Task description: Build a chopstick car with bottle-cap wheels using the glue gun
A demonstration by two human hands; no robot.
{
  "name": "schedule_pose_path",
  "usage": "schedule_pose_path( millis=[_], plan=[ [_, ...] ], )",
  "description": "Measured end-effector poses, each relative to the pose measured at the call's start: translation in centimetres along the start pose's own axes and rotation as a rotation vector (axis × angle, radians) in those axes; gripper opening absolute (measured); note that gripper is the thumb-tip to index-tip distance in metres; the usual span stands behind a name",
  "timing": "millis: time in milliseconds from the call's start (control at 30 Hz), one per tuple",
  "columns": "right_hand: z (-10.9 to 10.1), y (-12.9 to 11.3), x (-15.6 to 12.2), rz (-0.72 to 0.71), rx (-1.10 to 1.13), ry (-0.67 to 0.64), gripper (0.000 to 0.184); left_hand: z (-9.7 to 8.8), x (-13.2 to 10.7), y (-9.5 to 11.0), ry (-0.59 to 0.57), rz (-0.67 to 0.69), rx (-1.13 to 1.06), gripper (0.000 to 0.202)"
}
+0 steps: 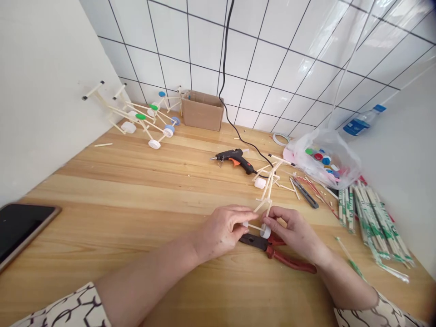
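A small tricycle model (269,185) built of thin wooden sticks stands in front of me, with bottle caps as wheels. My left hand (221,229) pinches around the white cap wheel at the left end of the near axle. On the other side, the fingers of my right hand (293,229) close on the frame beside the right white cap wheel (265,231). The fingers partly cover the near joints. Red-handled pliers (289,260) lie on the table just below that wheel, partly under my right hand.
A black glue gun (235,157) lies behind, its cord running up the wall. Finished-looking stick models (136,116) and a cardboard box (203,111) stand at the back. To the right are a utility knife (306,194), a bag of caps (325,159) and packaged chopsticks (378,222); a phone (23,231) lies left.
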State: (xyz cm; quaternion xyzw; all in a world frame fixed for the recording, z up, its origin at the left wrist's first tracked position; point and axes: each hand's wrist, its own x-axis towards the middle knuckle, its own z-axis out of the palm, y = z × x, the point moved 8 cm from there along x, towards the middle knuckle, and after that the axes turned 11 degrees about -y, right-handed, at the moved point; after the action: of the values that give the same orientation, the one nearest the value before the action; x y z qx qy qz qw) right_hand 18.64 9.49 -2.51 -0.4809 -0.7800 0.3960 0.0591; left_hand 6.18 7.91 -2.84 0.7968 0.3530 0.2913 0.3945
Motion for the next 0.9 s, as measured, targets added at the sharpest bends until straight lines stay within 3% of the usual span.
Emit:
schedule_pose_path(
  millis=[900],
  plan=[
    [0.18,0.56,-0.23,0.019,-0.033,0.030,0.029,0.39,-0.06,-0.20,0.002,0.041,-0.001,0.037]
  ],
)
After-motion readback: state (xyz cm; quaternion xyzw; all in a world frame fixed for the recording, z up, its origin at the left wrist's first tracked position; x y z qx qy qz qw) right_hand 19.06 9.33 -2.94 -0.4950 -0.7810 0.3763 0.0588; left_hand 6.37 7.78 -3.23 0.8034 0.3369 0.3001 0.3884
